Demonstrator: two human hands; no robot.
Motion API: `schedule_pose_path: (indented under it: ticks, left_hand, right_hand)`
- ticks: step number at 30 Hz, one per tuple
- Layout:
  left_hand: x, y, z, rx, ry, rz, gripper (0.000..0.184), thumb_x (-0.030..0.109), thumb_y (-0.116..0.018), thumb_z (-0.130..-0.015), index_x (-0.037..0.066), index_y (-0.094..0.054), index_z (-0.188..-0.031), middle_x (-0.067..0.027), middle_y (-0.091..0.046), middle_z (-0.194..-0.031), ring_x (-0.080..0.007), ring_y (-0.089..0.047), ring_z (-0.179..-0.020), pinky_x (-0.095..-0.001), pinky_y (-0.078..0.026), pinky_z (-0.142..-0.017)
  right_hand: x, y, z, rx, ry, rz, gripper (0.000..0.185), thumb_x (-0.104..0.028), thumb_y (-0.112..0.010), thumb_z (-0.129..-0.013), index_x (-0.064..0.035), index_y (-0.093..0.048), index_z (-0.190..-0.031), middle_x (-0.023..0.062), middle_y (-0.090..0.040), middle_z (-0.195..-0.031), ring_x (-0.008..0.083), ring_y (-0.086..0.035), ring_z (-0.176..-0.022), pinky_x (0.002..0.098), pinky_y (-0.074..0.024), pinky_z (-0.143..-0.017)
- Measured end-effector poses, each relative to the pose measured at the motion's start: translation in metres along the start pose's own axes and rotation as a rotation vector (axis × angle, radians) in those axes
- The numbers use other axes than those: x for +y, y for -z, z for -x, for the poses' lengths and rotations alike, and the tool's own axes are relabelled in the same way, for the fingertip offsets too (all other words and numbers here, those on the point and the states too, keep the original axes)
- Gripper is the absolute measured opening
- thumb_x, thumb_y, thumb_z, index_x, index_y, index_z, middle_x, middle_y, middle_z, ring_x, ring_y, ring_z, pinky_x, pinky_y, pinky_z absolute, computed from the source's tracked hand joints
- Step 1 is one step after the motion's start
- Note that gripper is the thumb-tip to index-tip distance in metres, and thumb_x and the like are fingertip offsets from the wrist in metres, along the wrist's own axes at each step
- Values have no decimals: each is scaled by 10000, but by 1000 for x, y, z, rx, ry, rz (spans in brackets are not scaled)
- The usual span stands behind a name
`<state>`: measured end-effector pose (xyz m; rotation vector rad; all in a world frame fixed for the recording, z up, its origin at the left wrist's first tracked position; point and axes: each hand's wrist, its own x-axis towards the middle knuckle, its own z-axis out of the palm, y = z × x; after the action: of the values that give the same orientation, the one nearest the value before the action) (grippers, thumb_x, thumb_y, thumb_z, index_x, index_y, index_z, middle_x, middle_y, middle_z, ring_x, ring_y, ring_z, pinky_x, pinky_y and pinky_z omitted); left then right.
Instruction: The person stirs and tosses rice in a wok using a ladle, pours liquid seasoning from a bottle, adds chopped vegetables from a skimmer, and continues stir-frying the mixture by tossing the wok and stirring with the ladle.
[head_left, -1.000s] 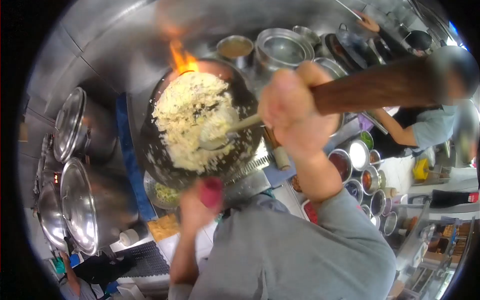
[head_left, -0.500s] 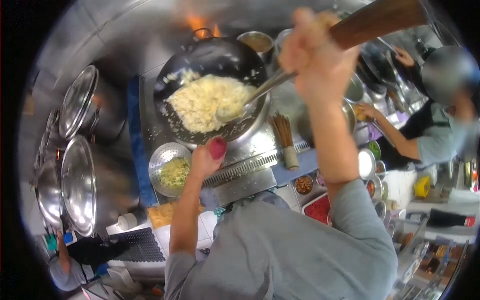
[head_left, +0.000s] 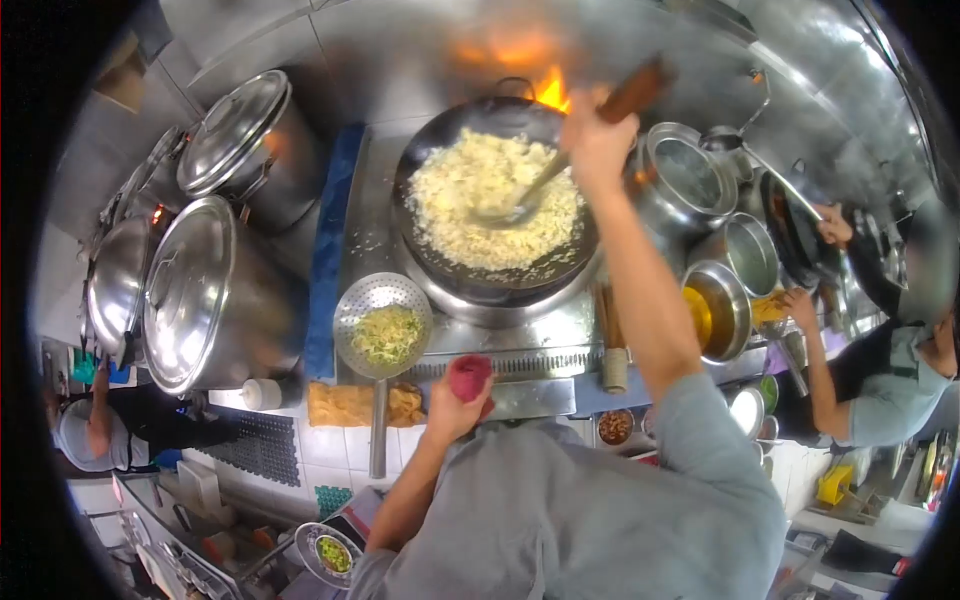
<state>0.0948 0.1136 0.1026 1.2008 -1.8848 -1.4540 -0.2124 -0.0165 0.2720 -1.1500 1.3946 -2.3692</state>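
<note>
A black wok (head_left: 420,250) sits on the stove, spread with pale fried rice (head_left: 460,190). Above its right side, my right hand (head_left: 600,140) is closed around the wooden handle of a metal ladle (head_left: 545,180), whose bowl rests in the rice. My left hand (head_left: 455,412) is wrapped around a folded red cloth (head_left: 470,377), in front of the stove and apart from the wok. To the left of the wok, a perforated skimmer (head_left: 348,312) holds shredded greens (head_left: 387,335); its handle points toward me.
Flames (head_left: 552,88) rise behind the wok. Large lidded pots (head_left: 195,300) stand at left. A bamboo brush (head_left: 613,370), a metal pot (head_left: 690,175) and a bowl of yellow liquid (head_left: 735,310) are at right. A co-worker (head_left: 890,390) works at far right, another person at far left (head_left: 85,430).
My left hand with the red cloth has drawn back from the wok's near rim. The rice has spread wider across the wok. The ladle has moved within the rice, and the view has shifted.
</note>
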Motion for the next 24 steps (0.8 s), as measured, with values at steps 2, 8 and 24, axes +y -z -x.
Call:
schedule_pose_path:
  ticks: [2,8,24]
  left_hand:
    - [-29,11,27,125,-38,64,391,111,-721,-756,23,-567,-1104,-140,-661,-990,-236,-652,-915,-330,-505,-815]
    - [-55,43,60,62,179,96,315,111,-729,-740,13,-601,-1011,-96,-663,-888,-172,-631,-789,-305,-497,-730]
    - [29,5,-82,305,-699,-427,405,137,-770,-633,74,-612,-1000,-150,-625,-943,-330,-590,-890,-409,-478,-781]
  right_hand:
    - [-67,-15,-5,39,-116,-87,240,-55,-558,-897,-46,-498,-665,-41,-369,-479,67,-399,-420,218,-279,-379]
    - [37,-9,34,24,0,-269,282,-60,-574,-893,-98,-440,-648,-34,-385,-515,84,-409,-425,227,-341,-406]
    - [-16,-45,8,40,198,-264,231,-56,-619,-882,-56,-485,-693,-25,-467,-551,71,-441,-445,236,-359,-410]
